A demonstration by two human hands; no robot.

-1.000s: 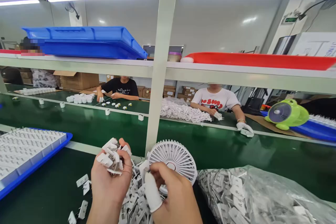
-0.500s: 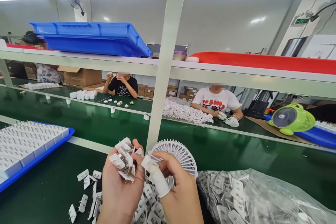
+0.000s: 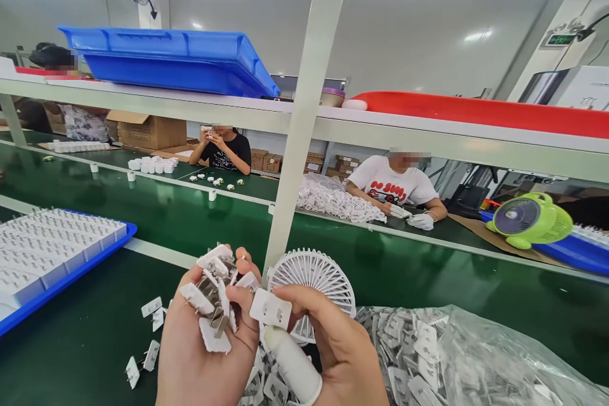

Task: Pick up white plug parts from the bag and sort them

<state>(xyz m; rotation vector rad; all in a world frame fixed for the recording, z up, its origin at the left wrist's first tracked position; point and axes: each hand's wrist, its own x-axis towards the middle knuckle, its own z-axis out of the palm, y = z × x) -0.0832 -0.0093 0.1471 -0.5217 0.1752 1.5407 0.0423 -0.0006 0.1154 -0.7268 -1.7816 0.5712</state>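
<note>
My left hand (image 3: 209,342) is cupped around a heap of white plastic plug plates with metal pins (image 3: 219,295), its fingers curled over them. Close by on the right, my right hand (image 3: 328,342) pinches a single white plug plate (image 3: 270,309) with two metal prongs between thumb and fingers. A white cover wraps the right thumb. More loose plug plates (image 3: 151,355) lie on the green surface to the left. Below and between the hands, another pile of plates (image 3: 273,380) is partly hidden by them.
A white round fan (image 3: 311,279) stands just behind my right hand. An open clear bag of plates (image 3: 428,342) lies to the right. On the left sits a blue tray with pinned white pieces (image 3: 61,254). A post (image 3: 304,95) rises ahead; two co-workers (image 3: 223,152) sit across the belt.
Both hands have come slightly nearer, and the plate in my right hand has turned its flat face more toward me. Small white pieces on the belt have shifted right.
</note>
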